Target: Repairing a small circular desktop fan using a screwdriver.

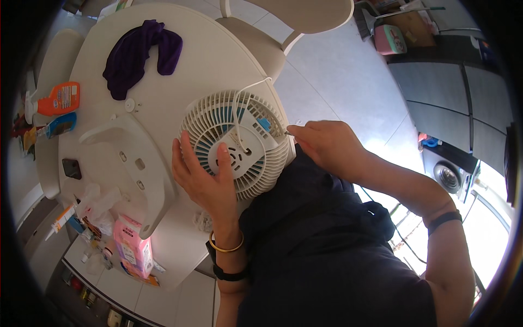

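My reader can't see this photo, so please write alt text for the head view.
Someone's left grip spreads over the back of a white fan at the edge of a table, while the right grip pinches a small, unidentifiable object at the fan's rim. A curved white plastic piece, a purple cloth and a pink package are on the table.

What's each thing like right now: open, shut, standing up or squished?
Fan: back facing up
White stand: apart from fan
Purple cloth: crumpled
Orange spray bottle: upright
Phone: lying flat
Washing machine: door looks shut
Left hand: spread against fan
Right hand: pinching something small
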{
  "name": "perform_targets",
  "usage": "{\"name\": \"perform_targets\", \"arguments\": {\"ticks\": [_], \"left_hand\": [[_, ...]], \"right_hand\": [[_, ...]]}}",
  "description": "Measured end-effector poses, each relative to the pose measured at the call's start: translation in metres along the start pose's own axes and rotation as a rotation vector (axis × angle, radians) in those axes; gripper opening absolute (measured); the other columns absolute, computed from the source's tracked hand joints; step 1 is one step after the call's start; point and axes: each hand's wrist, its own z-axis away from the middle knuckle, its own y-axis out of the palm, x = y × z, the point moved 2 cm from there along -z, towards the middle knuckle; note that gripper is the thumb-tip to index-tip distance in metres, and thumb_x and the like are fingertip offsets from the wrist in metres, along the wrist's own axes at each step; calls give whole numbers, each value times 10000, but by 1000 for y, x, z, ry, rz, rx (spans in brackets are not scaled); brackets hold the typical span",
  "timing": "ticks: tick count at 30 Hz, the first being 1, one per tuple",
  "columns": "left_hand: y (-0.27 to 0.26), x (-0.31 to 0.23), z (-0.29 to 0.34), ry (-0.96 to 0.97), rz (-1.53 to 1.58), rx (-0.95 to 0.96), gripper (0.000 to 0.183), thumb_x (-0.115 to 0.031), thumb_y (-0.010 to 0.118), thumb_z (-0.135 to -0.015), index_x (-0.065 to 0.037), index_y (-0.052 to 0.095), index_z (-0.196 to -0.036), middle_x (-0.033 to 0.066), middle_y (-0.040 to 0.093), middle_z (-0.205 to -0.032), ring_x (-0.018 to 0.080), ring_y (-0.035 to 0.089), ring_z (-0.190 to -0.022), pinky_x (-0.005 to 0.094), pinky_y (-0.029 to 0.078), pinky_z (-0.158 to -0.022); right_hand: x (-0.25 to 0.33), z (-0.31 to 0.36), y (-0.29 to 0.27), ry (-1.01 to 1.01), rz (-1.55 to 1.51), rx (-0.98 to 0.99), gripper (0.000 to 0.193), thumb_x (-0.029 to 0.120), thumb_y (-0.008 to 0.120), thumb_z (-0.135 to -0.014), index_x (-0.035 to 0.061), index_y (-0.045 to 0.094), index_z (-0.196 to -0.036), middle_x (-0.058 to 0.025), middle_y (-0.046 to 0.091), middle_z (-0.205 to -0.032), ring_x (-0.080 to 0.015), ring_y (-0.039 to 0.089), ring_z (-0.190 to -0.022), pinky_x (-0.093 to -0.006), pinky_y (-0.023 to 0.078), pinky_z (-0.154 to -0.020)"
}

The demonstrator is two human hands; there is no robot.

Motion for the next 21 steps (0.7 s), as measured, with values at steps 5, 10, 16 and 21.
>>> {"name": "perform_targets", "arguments": {"ticks": [5, 10, 16, 21], "left_hand": [[-5, -3, 0, -2, 4, 19, 596, -324, 652, -891, -39, 450, -1375, 224, 433, -1388, 386, 415, -1268, 473, 335, -1045], [-2, -4, -1, -4, 13, 31, 599, -335, 647, -894, -40, 448, -1376, 224, 429, -1390, 386, 413, -1268, 474, 335, -1045], [-3, -3, 0, -1, 15, 30, 597, -328, 651, -892, -39, 449, -1374, 223, 431, -1389, 386, 414, -1266, 473, 335, -1044], [-1, 1, 0, 13, 8, -3, 638, -349, 691, -842, -94, 461, -1379, 209, 440, -1368, 400, 427, -1242, 503, 376, -1008]], "right_hand": [[2, -11, -6, 440, -523, 356, 227, 139, 561, -943, 22, 618, -1130, -100, 694, -950, -182, 685, -807, -288, 551, -723], [-12, -6, 12, 466, -929, 338, 283, 143, 512, -970, -11, 562, -1203, -110, 701, -969, -176, 686, -850, -299, 548, -782], [-14, -3, 4, 149, -550, 337, 341, 232, 567, -951, 20, 563, -1218, -137, 695, -902, -264, 682, -810, -363, 537, -734], [-13, -9, -1, -211, -35, 175, 324, 330, 543, -952, 39, 610, -1077, -144, 663, -780, -324, 651, -752, -418, 509, -643]]}}
